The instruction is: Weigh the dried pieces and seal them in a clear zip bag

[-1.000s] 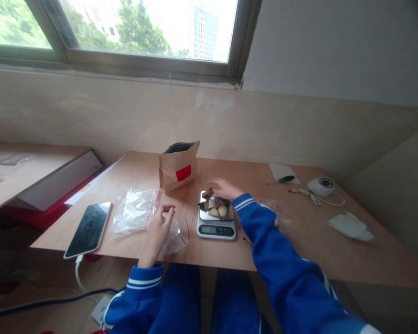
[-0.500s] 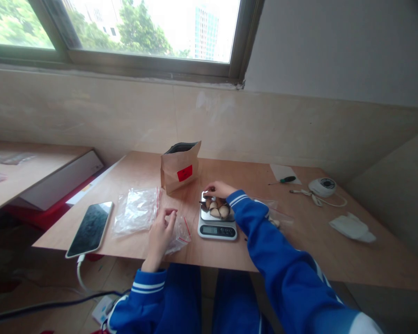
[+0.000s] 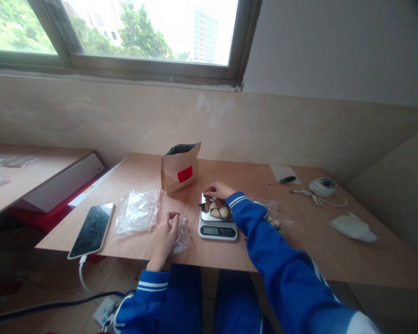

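Note:
A white digital kitchen scale (image 3: 218, 233) sits near the table's front edge, its display lit but too small to read. On its metal pan lie several rounded pale and brown pieces (image 3: 224, 212), some with dark pointed parts; I cannot tell their kind. My right hand (image 3: 220, 189) reaches over the back of the pan, fingertips pinched together at its back left corner. What they grip, if anything, is hidden. My left hand (image 3: 166, 235) rests on the table left of the scale, fingers curled loosely with nothing visible in them. Beside it lies a small clear zip bag (image 3: 183, 235).
A brown paper pouch (image 3: 176, 174) stands open behind. Clear zip bags (image 3: 137, 212) and a charging phone (image 3: 92, 230) lie left. At right are a plastic bag of pale pieces (image 3: 275, 221), a screwdriver (image 3: 287, 179), a white round device (image 3: 322, 187) and crumpled white material (image 3: 354, 227).
My left hand has shifted slightly right, towards the small zip bag. My right hand stays over the pan with its fingertips moved only slightly. The whole view has shifted a little.

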Demonstrator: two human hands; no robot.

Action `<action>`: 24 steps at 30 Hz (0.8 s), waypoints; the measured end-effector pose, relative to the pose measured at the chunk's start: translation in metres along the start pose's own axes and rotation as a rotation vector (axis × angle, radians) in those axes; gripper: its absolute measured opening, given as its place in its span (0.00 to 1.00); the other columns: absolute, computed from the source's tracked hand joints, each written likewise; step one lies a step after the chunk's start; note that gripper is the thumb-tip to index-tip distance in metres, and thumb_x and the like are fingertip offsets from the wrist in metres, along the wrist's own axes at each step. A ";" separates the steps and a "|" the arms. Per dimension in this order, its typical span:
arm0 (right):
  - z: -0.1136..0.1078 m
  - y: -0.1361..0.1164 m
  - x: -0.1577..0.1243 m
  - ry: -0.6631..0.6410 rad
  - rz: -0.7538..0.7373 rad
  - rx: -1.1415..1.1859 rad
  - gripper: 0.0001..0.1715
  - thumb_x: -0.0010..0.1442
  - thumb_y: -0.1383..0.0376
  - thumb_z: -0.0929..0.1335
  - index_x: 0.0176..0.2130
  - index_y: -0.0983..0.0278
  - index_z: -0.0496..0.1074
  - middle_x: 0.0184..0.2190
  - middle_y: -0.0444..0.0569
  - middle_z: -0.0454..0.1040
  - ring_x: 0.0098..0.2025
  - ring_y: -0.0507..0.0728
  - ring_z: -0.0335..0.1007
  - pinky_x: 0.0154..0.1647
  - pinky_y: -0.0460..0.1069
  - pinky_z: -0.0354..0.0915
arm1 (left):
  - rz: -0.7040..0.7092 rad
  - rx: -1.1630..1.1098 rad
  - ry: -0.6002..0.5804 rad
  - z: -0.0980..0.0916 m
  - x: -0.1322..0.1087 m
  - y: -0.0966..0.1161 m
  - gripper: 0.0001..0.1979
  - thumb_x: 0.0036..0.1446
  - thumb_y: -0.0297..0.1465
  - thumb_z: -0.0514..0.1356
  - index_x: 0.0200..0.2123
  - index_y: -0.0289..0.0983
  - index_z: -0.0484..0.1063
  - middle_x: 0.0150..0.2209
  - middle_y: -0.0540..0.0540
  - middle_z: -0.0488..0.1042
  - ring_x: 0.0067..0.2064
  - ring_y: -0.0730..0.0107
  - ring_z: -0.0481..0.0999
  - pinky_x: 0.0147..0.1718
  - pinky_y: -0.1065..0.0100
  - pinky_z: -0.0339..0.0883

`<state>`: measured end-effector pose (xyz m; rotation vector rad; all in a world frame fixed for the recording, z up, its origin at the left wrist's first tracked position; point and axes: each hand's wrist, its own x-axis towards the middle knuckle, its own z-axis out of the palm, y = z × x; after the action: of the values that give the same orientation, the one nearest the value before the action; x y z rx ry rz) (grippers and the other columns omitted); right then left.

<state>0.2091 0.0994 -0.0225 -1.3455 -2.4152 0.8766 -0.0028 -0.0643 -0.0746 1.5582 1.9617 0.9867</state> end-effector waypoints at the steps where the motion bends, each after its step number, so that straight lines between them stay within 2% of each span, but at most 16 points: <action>1: 0.000 0.001 0.000 0.004 0.000 0.001 0.09 0.58 0.64 0.70 0.38 0.66 0.79 0.36 0.51 0.81 0.38 0.55 0.76 0.38 0.45 0.67 | -0.009 0.032 -0.006 0.002 0.000 0.000 0.17 0.62 0.42 0.47 0.42 0.39 0.69 0.33 0.45 0.77 0.35 0.62 0.77 0.33 0.66 0.64; 5: -0.002 0.003 -0.001 0.061 0.007 -0.007 0.10 0.57 0.63 0.70 0.38 0.67 0.78 0.38 0.54 0.80 0.40 0.57 0.76 0.40 0.47 0.67 | -0.001 0.116 -0.015 0.006 -0.001 -0.002 0.15 0.63 0.39 0.46 0.41 0.39 0.69 0.33 0.44 0.77 0.40 0.60 0.77 0.34 0.66 0.63; 9: -0.018 -0.005 -0.015 0.275 -0.033 0.070 0.14 0.58 0.61 0.70 0.40 0.68 0.77 0.39 0.55 0.79 0.41 0.56 0.75 0.43 0.48 0.67 | 0.011 0.109 -0.024 0.005 -0.002 -0.003 0.16 0.63 0.39 0.45 0.42 0.40 0.68 0.33 0.45 0.77 0.40 0.60 0.78 0.35 0.66 0.63; 12: -0.035 -0.021 -0.053 0.408 -0.071 0.171 0.14 0.58 0.60 0.69 0.40 0.67 0.77 0.39 0.52 0.79 0.41 0.56 0.74 0.44 0.48 0.67 | 0.021 0.110 -0.026 0.004 -0.002 -0.003 0.15 0.64 0.39 0.45 0.41 0.40 0.68 0.35 0.45 0.77 0.40 0.61 0.78 0.35 0.66 0.63; 15: -0.039 -0.035 -0.114 0.428 -0.006 0.294 0.16 0.58 0.56 0.68 0.41 0.64 0.76 0.40 0.51 0.79 0.41 0.56 0.74 0.43 0.50 0.69 | 0.036 0.127 -0.022 0.004 -0.002 -0.004 0.15 0.64 0.39 0.45 0.41 0.40 0.68 0.36 0.45 0.77 0.40 0.61 0.77 0.35 0.67 0.63; 17: -0.028 -0.037 -0.155 0.428 0.058 0.382 0.18 0.58 0.54 0.67 0.43 0.61 0.76 0.43 0.51 0.78 0.44 0.58 0.74 0.45 0.50 0.69 | 0.045 0.145 -0.021 0.005 -0.003 -0.005 0.15 0.64 0.39 0.45 0.40 0.40 0.68 0.36 0.45 0.78 0.39 0.62 0.77 0.33 0.68 0.62; 20: 0.008 -0.029 -0.202 0.470 0.171 0.446 0.19 0.59 0.51 0.65 0.42 0.59 0.76 0.44 0.51 0.78 0.45 0.60 0.74 0.45 0.52 0.70 | 0.055 0.163 -0.017 0.006 -0.002 -0.007 0.15 0.64 0.39 0.45 0.41 0.40 0.68 0.37 0.44 0.78 0.39 0.62 0.77 0.33 0.68 0.62; 24: 0.064 -0.012 -0.228 0.523 0.315 0.528 0.21 0.59 0.49 0.65 0.41 0.60 0.76 0.40 0.53 0.78 0.41 0.61 0.75 0.42 0.54 0.71 | 0.052 0.174 -0.024 0.007 -0.002 -0.009 0.16 0.64 0.40 0.44 0.41 0.40 0.68 0.38 0.44 0.78 0.40 0.61 0.77 0.34 0.68 0.61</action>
<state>0.2950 -0.1198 -0.0483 -1.5122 -1.4766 0.9879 -0.0028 -0.0655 -0.0861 1.7140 2.0460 0.8315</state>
